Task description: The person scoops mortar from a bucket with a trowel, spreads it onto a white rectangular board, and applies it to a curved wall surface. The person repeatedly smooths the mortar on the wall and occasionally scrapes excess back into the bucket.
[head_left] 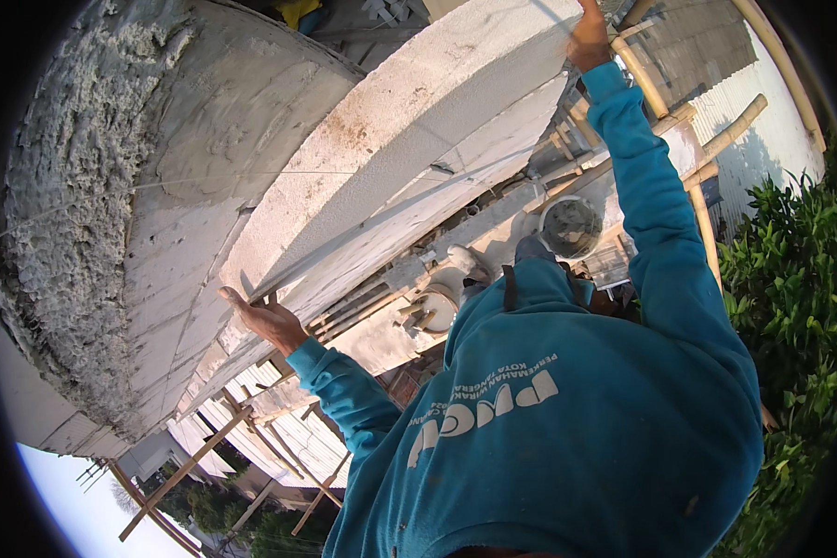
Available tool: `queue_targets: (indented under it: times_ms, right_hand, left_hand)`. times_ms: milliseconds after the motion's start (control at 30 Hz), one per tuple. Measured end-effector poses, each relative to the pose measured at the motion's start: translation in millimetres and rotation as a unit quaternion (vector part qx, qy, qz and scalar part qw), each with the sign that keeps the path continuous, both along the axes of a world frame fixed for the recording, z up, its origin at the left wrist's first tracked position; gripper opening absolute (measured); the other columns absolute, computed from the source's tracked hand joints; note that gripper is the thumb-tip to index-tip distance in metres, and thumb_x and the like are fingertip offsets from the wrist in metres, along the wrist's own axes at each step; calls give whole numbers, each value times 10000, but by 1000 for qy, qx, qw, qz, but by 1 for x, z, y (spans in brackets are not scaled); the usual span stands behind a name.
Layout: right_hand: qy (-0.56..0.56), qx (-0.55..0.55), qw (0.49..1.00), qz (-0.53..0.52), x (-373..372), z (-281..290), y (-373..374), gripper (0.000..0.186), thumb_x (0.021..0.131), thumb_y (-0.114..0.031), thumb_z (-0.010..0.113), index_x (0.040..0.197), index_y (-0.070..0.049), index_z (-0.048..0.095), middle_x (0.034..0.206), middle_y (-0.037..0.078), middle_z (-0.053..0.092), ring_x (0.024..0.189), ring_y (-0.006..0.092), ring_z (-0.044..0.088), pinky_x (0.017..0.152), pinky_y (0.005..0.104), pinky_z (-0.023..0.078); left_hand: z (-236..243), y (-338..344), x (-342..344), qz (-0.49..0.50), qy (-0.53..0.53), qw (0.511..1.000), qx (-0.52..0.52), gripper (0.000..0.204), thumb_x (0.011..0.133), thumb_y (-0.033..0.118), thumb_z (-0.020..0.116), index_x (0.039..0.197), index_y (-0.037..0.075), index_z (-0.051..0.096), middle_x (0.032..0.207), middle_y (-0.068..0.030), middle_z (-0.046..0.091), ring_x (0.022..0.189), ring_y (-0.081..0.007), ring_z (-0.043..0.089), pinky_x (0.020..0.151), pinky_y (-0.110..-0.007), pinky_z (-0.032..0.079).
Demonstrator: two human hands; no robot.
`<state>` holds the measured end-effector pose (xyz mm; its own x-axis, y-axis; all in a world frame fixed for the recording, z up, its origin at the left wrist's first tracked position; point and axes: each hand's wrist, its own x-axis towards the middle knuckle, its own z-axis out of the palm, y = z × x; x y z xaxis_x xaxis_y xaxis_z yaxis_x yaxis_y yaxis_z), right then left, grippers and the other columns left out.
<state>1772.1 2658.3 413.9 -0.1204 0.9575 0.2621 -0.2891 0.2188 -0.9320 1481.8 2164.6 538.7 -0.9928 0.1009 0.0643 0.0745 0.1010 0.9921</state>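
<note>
A long white lightweight concrete block (391, 121) lies across the top of the white block wall, running from the middle left to the upper right. At its near-left end my left hand (272, 323) grips it, thumb along the edge and fingers partly hidden underneath. My right hand (588, 39) holds the far-right end, arm stretched out; some of its fingers are cut off by the frame's edge. Brown specks mark the block's upper face. A thin string line (251, 174) runs across the wall and reaches the block.
Rough grey mortar (84, 205) covers the wall at left. Below me, bamboo scaffolding (637, 79) carries planks, a bucket of grey mortar (570, 227) and another bucket (434, 307). Leafy bushes (790, 316) stand at right. More bamboo poles (181, 479) cross at lower left.
</note>
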Motion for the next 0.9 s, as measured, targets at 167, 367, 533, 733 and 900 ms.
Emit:
queue_targets:
  times_ms: [167, 367, 533, 733, 900]
  right_hand:
    - [16, -15, 1000, -10, 11, 3, 5, 468, 1009, -344, 350, 1261, -31, 589, 1255, 91, 603, 1189, 213, 529, 1047, 324, 372]
    - [29, -19, 999, -14, 12, 2, 1, 472, 1009, -350, 352, 1259, -29, 590, 1252, 94, 603, 1188, 214, 528, 1046, 324, 371]
    - [29, -20, 999, -15, 7, 6, 1, 475, 1009, -356, 354, 1258, -27, 590, 1250, 96, 604, 1187, 215, 528, 1045, 324, 370]
    - [35, -24, 999, -22, 14, 12, 1, 480, 1008, -362, 357, 1256, -25, 591, 1247, 99, 604, 1186, 216, 527, 1044, 323, 369]
    - [34, -24, 999, -26, 17, 13, -1, 483, 1008, -367, 359, 1254, -23, 592, 1245, 102, 605, 1185, 217, 526, 1043, 323, 369]
  left_hand:
    - [0, 21, 11, 17, 19, 999, -43, 974, 844, 681, 511, 1502, 12, 250, 1511, -276, 228, 1404, -415, 218, 1111, -581, 222]
    - [0, 19, 5, 6, 6, 996, -85, 1004, 828, 717, 492, 1500, 10, 253, 1510, -277, 238, 1398, -429, 227, 1102, -587, 230]
    - [7, 26, 17, -4, 5, 998, -57, 920, 869, 668, 492, 1489, 18, 292, 1499, -274, 269, 1389, -421, 257, 1085, -563, 257]
    - [0, 23, 15, -8, 20, 998, -57, 871, 878, 639, 501, 1481, 37, 323, 1508, -253, 280, 1402, -399, 257, 1097, -565, 247]
    - [3, 31, 21, -4, 15, 998, -67, 844, 880, 615, 504, 1480, 47, 331, 1522, -234, 275, 1417, -384, 245, 1113, -563, 234]
